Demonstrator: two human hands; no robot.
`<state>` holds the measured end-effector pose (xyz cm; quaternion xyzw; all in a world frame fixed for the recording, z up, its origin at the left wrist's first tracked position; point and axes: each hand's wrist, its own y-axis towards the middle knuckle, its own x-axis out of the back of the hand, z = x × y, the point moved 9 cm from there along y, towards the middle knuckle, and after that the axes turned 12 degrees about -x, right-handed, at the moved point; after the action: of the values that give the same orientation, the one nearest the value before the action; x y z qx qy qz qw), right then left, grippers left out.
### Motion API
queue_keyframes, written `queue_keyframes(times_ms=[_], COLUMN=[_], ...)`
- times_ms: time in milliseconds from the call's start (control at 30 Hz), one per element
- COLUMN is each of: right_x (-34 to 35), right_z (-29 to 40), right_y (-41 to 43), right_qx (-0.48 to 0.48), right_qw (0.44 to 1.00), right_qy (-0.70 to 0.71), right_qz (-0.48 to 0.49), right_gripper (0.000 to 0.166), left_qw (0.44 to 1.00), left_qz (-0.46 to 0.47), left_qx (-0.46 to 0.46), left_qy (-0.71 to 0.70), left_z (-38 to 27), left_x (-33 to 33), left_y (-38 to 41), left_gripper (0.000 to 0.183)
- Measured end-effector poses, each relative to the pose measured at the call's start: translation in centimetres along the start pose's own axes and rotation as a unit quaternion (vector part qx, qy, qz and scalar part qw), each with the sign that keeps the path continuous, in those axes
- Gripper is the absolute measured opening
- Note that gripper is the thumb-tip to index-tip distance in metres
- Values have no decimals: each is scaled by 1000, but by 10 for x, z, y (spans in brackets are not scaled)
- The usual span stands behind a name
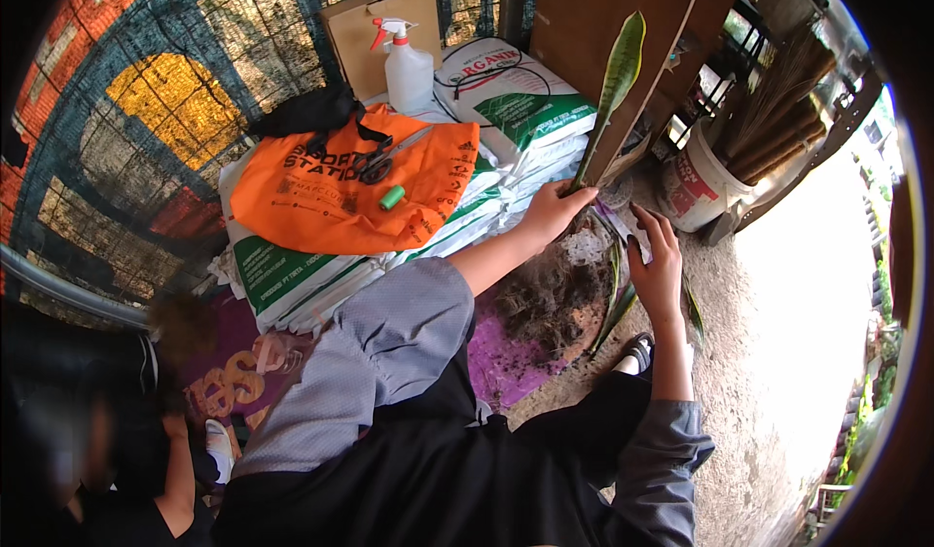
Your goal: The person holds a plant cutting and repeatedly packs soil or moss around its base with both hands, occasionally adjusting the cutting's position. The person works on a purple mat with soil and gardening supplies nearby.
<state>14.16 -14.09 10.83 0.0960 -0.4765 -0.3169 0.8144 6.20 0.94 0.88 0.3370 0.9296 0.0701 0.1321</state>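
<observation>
My left hand [558, 213] grips an upright snake plant leaf [619, 72], green with yellow edges, low on its stem. To its right, my right hand [658, 264] has its fingers apart and nothing visible between them; the fingertips look dark. Under and between the hands lies a heap of dark soil and roots [551, 299], with a patch of white granules [586, 246] on top. More snake plant leaves [614, 317] lie along the heap's right side, partly behind my right hand. A purple sheet [503, 361] spreads beneath the soil.
Stacked sacks [540, 102] carry an orange bag [292, 215], scissors [376, 164], a green spool-like roll [392, 197] and a spray bottle [410, 72]. A cardboard box [350, 36] stands behind. At right is a bucket [689, 182] holding brooms. Another person's arm [175, 474] shows lower left.
</observation>
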Motion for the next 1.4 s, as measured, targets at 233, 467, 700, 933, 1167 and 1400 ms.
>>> queue_keyframes(times_ms=[233,467,700,933,1167,1400], right_x=[11,33,15,-36,-57,-51], right_z=[10,18,17,15,13,12], right_y=[-6,-23,-8,-17,-28,-22], right_qx=[16,103,45,10,15,13], right_qw=[999,978,994,985,988,993], right_qy=[-13,-10,-90,-126,-76,62], right_qz=[-39,-183,-40,120,137,95], right_gripper=[60,72,80,92,101,103], left_qw=[999,999,1000,998,996,987], left_qz=[16,19,15,23,0,39], left_qx=[36,39,17,2,24,24], left_qy=[-3,17,17,-60,-84,-153], left_z=[4,9,8,4,9,5], left_x=[-13,-16,-15,-21,-25,-34], left_y=[-3,-4,-3,-6,-5,-4], left_gripper=[33,31,34,25,27,32])
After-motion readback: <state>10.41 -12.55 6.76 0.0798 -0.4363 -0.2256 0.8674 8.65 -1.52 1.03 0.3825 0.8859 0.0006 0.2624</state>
